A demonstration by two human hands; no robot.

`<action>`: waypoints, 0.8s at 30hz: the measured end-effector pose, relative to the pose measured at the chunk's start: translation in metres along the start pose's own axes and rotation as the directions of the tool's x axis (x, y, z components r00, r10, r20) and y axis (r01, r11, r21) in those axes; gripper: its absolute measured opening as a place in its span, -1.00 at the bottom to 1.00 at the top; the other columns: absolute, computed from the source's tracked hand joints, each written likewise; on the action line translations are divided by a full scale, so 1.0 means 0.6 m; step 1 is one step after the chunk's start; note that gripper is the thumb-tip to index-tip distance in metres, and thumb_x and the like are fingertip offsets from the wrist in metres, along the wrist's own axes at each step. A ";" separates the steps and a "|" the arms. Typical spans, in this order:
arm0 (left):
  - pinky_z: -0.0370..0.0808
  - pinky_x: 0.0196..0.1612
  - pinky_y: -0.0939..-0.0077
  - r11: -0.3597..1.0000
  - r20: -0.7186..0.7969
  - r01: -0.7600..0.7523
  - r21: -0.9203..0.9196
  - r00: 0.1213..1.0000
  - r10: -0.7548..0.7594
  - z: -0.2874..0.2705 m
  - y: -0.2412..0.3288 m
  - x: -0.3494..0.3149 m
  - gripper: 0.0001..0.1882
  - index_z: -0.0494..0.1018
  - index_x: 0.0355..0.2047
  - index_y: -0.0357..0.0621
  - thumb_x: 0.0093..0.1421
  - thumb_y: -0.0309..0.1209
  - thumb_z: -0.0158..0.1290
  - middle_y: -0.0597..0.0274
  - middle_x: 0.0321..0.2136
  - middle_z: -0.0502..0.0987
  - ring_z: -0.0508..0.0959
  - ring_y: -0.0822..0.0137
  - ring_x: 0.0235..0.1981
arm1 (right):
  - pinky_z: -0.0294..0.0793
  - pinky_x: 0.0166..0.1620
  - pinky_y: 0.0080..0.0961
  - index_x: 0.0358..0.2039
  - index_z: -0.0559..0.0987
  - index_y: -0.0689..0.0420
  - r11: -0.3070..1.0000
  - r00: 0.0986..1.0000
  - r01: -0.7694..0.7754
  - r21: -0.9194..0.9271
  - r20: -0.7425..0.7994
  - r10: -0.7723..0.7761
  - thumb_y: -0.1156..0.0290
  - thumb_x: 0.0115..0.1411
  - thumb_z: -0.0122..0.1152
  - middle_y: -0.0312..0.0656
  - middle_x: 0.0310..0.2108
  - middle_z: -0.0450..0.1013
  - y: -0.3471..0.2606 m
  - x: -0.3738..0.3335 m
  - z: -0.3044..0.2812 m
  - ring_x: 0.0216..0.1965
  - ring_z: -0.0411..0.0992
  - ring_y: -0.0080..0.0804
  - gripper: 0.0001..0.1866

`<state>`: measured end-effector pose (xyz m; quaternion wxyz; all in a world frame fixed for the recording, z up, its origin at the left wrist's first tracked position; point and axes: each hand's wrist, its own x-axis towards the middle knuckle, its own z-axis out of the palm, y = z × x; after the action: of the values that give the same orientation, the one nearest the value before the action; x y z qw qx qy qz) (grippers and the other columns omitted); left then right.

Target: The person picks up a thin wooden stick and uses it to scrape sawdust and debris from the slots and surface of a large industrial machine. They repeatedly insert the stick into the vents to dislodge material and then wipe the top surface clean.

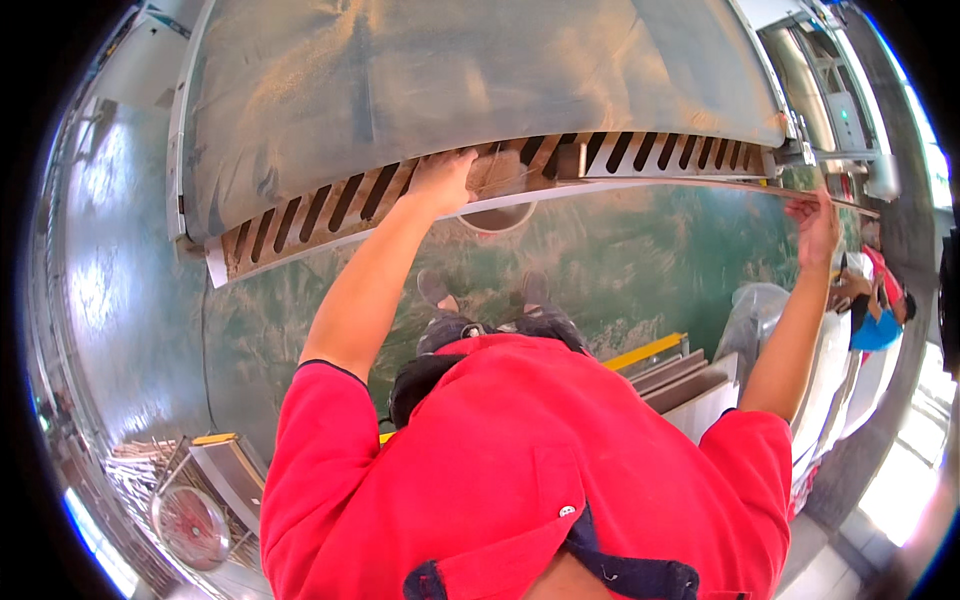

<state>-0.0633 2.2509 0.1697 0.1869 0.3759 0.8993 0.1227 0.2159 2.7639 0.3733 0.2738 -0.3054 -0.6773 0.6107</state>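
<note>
A wide grey belt (480,80), dusted with brown powder, spans the far side in front of me. Along its near edge runs a slotted metal rail (340,207). My left hand (443,182) reaches onto this rail left of centre, its thumb and fingers apart beside a dusty brown patch. Over on the right, my right hand (815,228) is raised, its fingers closed on a long thin strip (740,186) that runs along the rail's right part and past its end. A small brown block (571,161) sits on the rail between my hands. Below the rail shows part of a round container (498,216).
Flat boards (690,385) stand behind me on the right, near a yellow bar (646,352) and clear plastic wrapping (752,318). A person (880,300) is at the far right. A round fan (190,527) and a pile of thin strips (140,465) are at lower left.
</note>
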 end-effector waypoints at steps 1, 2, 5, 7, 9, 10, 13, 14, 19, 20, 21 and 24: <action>0.39 0.10 0.10 0.998 0.021 0.016 -0.060 1.000 -0.015 -0.008 -0.005 -0.001 -0.42 0.31 0.10 -0.03 0.06 -0.27 0.20 0.05 0.13 0.37 0.40 0.00 0.11 | 0.59 -0.34 -0.40 -0.31 0.50 0.20 1.000 0.999 0.024 -0.012 -0.024 -0.024 0.25 0.33 0.05 -0.11 -0.45 0.53 -0.017 -0.017 0.001 -0.43 0.54 -0.32 -0.75; 0.43 0.02 0.09 0.992 0.044 0.034 -0.118 0.999 -0.029 -0.014 -0.006 -0.002 -0.51 0.34 0.01 -0.05 0.06 -0.30 0.19 0.05 0.06 0.41 0.46 0.00 0.03 | 0.60 -0.34 -0.40 -0.32 0.51 0.21 0.999 0.998 0.047 -0.026 -0.048 -0.048 0.26 0.33 0.05 -0.11 -0.44 0.53 -0.032 -0.035 0.002 -0.43 0.54 -0.32 -0.74; 0.52 -0.14 0.10 0.985 -0.043 -0.098 -0.141 0.995 0.093 -0.028 -0.004 -0.016 -0.71 0.40 -0.19 -0.14 0.07 -0.40 0.13 0.04 -0.16 0.49 0.56 0.01 -0.17 | 0.60 -0.32 -0.40 -0.32 0.53 0.25 0.993 0.987 0.086 -0.082 -0.127 -0.096 0.26 0.34 0.03 -0.10 -0.43 0.54 -0.071 -0.098 0.011 -0.42 0.55 -0.32 -0.71; 0.55 -0.22 0.17 0.982 -0.119 -0.187 -0.030 0.976 0.182 -0.040 0.014 -0.031 -0.85 0.42 -0.27 -0.18 0.12 -0.47 0.04 0.07 -0.26 0.49 0.60 0.06 -0.25 | 0.61 -0.31 -0.40 -0.29 0.52 0.26 0.984 0.970 0.095 -0.151 -0.207 -0.125 0.25 0.34 0.03 -0.09 -0.40 0.54 -0.103 -0.146 0.036 -0.41 0.55 -0.30 -0.70; 0.54 -0.28 0.14 0.981 -0.150 -0.189 0.048 0.970 0.194 -0.015 0.003 -0.019 -0.87 0.42 -0.32 -0.15 0.12 -0.42 0.07 0.13 -0.29 0.49 0.59 0.06 -0.29 | 0.61 -0.30 -0.40 -0.29 0.52 0.26 0.981 0.960 0.128 -0.148 -0.232 -0.160 0.26 0.34 0.03 -0.08 -0.39 0.54 -0.120 -0.184 0.048 -0.40 0.55 -0.29 -0.71; 0.53 -0.31 0.13 0.977 -0.167 -0.191 0.091 0.965 0.204 -0.015 0.003 -0.012 -0.87 0.42 -0.34 -0.13 0.11 -0.40 0.09 0.16 -0.31 0.49 0.58 0.06 -0.31 | 0.61 -0.30 -0.40 -0.28 0.52 0.26 0.979 0.952 0.147 -0.143 -0.248 -0.179 0.26 0.34 0.03 -0.08 -0.39 0.54 -0.124 -0.200 0.050 -0.39 0.55 -0.29 -0.71; 0.53 -0.32 0.15 0.981 -0.227 -0.185 0.060 0.954 0.194 -0.011 0.008 -0.007 -0.85 0.43 -0.35 -0.13 0.13 -0.35 0.10 0.16 -0.30 0.49 0.59 0.06 -0.34 | 0.61 -0.29 -0.39 -0.28 0.50 0.25 0.975 0.922 0.174 -0.136 -0.327 -0.210 0.26 0.34 0.04 -0.07 -0.38 0.53 -0.131 -0.243 0.043 -0.38 0.55 -0.28 -0.72; 0.53 -0.32 0.15 0.980 -0.221 -0.186 0.063 0.955 0.196 -0.013 0.013 -0.008 -0.85 0.43 -0.35 -0.13 0.14 -0.34 0.10 0.16 -0.30 0.49 0.59 0.06 -0.34 | 0.61 -0.29 -0.39 -0.27 0.50 0.25 0.975 0.915 0.175 -0.138 -0.343 -0.212 0.26 0.34 0.04 -0.07 -0.38 0.52 -0.131 -0.256 0.037 -0.38 0.55 -0.27 -0.73; 0.53 -0.34 0.16 0.973 -0.241 -0.224 0.062 0.942 0.232 -0.027 0.046 -0.010 -0.82 0.43 -0.38 -0.12 0.16 -0.28 0.10 0.15 -0.38 0.52 0.59 0.08 -0.35 | 0.62 -0.25 -0.37 -0.28 0.49 0.26 0.980 0.860 0.183 -0.081 -0.471 -0.199 0.26 0.34 0.02 -0.04 -0.37 0.51 -0.098 -0.311 -0.011 -0.37 0.54 -0.26 -0.72; 0.53 -0.34 0.16 0.970 -0.258 -0.237 0.057 0.935 0.244 -0.030 0.055 -0.007 -0.82 0.43 -0.38 -0.12 0.17 -0.28 0.10 0.15 -0.39 0.52 0.60 0.08 -0.35 | 0.62 -0.25 -0.37 -0.28 0.49 0.26 0.980 0.846 0.185 -0.069 -0.496 -0.195 0.26 0.34 0.02 -0.04 -0.37 0.51 -0.088 -0.323 -0.019 -0.37 0.54 -0.25 -0.72; 0.52 -0.34 0.17 0.967 -0.275 -0.251 0.051 0.927 0.256 -0.035 0.065 -0.003 -0.82 0.43 -0.38 -0.12 0.17 -0.27 0.09 0.15 -0.40 0.53 0.60 0.08 -0.35 | 0.61 -0.24 -0.36 -0.28 0.49 0.26 0.980 0.831 0.188 -0.058 -0.522 -0.190 0.26 0.34 0.02 -0.04 -0.37 0.51 -0.078 -0.336 -0.028 -0.37 0.54 -0.25 -0.72; 0.54 -0.34 0.22 0.951 -0.274 -0.300 0.073 0.911 0.308 -0.043 0.107 0.017 -0.82 0.43 -0.36 -0.10 0.18 -0.26 0.09 0.16 -0.41 0.55 0.61 0.11 -0.34 | 0.61 -0.23 -0.35 -0.28 0.48 0.26 0.979 0.759 0.203 -0.022 -0.628 -0.171 0.26 0.34 0.02 -0.04 -0.37 0.51 -0.052 -0.378 -0.055 -0.38 0.53 -0.24 -0.72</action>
<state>-0.0403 2.3004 0.2135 0.0302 0.4927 0.8488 0.1895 0.3886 2.6139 0.4082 0.5499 -0.4153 -0.5600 0.4599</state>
